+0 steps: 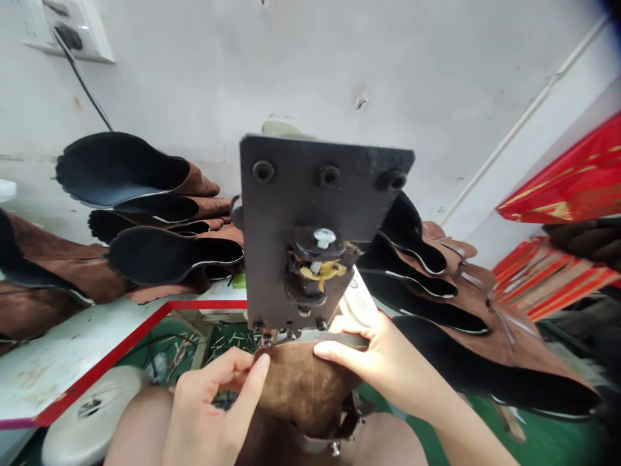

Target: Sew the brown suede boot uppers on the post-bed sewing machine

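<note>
A brown suede boot piece (303, 385) sits at the lower end of a dark metal machine head (281, 239), its upper edge right beneath the plate. My left hand (216, 401) pinches the piece's left edge between thumb and fingers, close to the small metal parts under the plate. On the other side, my right hand (381, 356) grips the upper right edge, with the thumb lying on the brown face. Some of the right fingers are hidden behind the boot piece. Metal buckles or studs (336, 448) show at its lower end.
Brown boots with black linings (179, 255) are stacked on the white table (29, 395) at left, which has a red edge. More boots (436, 323) lie at right. A pale round base (94, 414) stands low left; red packaging (567, 181) is at far right.
</note>
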Available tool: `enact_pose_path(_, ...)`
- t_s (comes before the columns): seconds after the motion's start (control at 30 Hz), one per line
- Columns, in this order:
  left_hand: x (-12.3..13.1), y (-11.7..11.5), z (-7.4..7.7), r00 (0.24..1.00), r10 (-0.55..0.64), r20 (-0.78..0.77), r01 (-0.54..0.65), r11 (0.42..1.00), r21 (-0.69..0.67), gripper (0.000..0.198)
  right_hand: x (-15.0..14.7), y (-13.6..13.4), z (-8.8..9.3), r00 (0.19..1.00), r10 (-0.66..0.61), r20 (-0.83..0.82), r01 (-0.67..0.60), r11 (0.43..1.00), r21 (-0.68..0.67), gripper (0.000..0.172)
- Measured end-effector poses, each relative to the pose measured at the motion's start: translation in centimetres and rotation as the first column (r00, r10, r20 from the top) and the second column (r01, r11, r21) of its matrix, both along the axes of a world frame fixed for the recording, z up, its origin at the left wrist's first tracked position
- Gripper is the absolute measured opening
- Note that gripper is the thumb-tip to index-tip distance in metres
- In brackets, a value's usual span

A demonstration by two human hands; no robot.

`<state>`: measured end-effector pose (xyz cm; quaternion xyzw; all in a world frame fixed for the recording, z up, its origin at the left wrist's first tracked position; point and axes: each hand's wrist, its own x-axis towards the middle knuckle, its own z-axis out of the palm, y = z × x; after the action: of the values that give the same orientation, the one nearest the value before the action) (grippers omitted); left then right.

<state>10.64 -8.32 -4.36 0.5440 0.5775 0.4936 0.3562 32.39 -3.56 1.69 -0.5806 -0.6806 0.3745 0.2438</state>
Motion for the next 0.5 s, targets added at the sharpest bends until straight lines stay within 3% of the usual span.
enact_pose_path(0.23, -2.3, -1.4, -1.3, 0.987, 0.139, 0.079, -0.127, 0.981, -0.145, 0.026, -2.3, 0.2, -0.1, 0.992, 0.087, -0.087, -0.086, 0.996, 0.008, 0.023)
enact_pose_path(0.33, -3.9, -1.2, -1.7, 0.987, 0.124, 0.107, -0.102, 0.976, -0.192, 0.033, -3.1, 0.3, -0.2, 0.976, 0.096, -0.195, -0.107, 0.993, -0.046, 0.020)
enact_pose_path(0.43, -5.0, 0.4, -0.8, 0.973, -0.088, 0.212, 0.129, 0.973, -0.190, 0.040, -3.6, 0.5, -0.3, 0.956, 0.140, -0.257, -0.156, 0.987, -0.042, 0.025)
enact_pose_path(0.5, -5.2, 1.9, 0.5, 0.947, -0.299, 0.114, 0.316, 0.931, -0.185, 0.039, -3.9, 0.6, -0.2, 0.952, 0.159, -0.263, -0.168, 0.986, -0.015, 0.027)
